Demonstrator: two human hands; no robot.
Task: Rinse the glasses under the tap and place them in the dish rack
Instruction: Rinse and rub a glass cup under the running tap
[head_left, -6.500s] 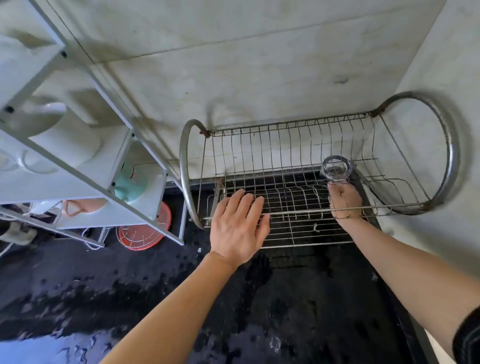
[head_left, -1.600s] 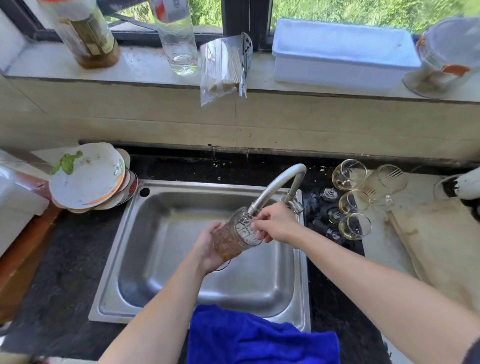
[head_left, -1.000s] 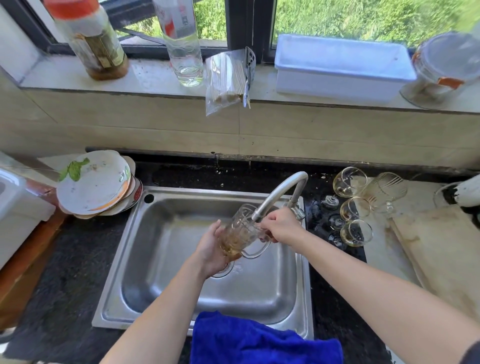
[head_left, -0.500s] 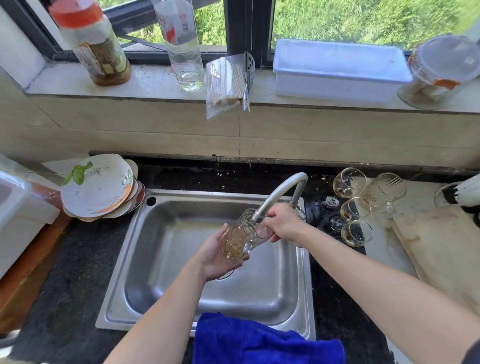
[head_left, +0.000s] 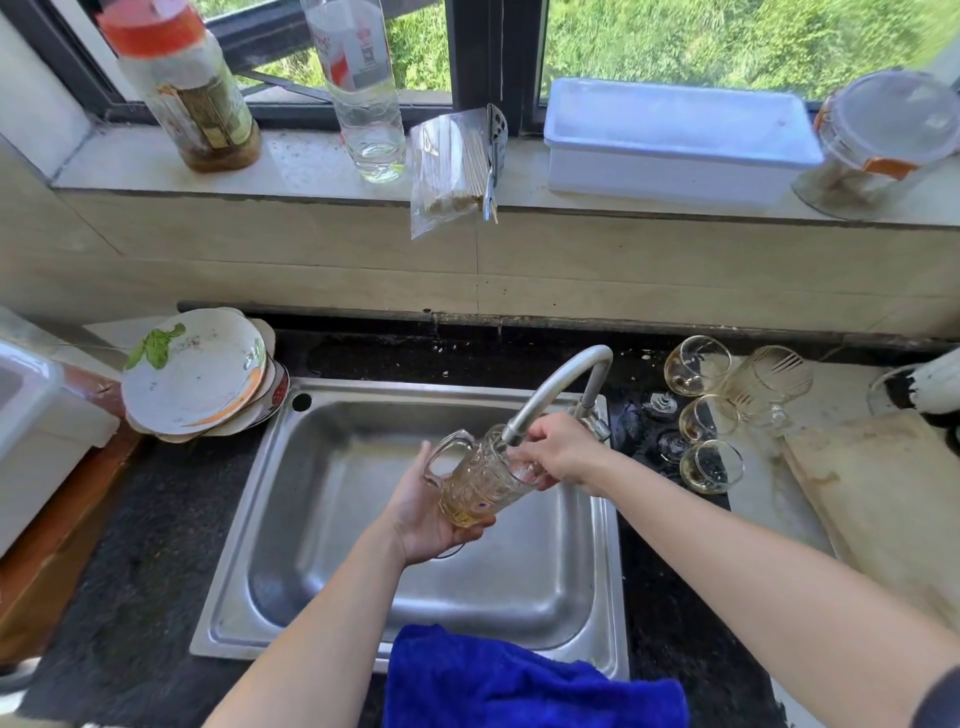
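Over the sink (head_left: 608, 582), my left hand (head_left: 423, 514) curls under the base of the glass mug (head_left: 480, 486), which tilts up and rightward, mouth at the tap spout (head_left: 556, 382); my right hand (head_left: 561, 449) curls over its rim, nearer the waiting glasses (head_left: 709, 415).

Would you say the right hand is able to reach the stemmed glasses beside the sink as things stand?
Probably yes, once freed: the right hand grips the rim of the mug under the tap, and the stemmed glasses sit on the counter just to its right, with nothing between.
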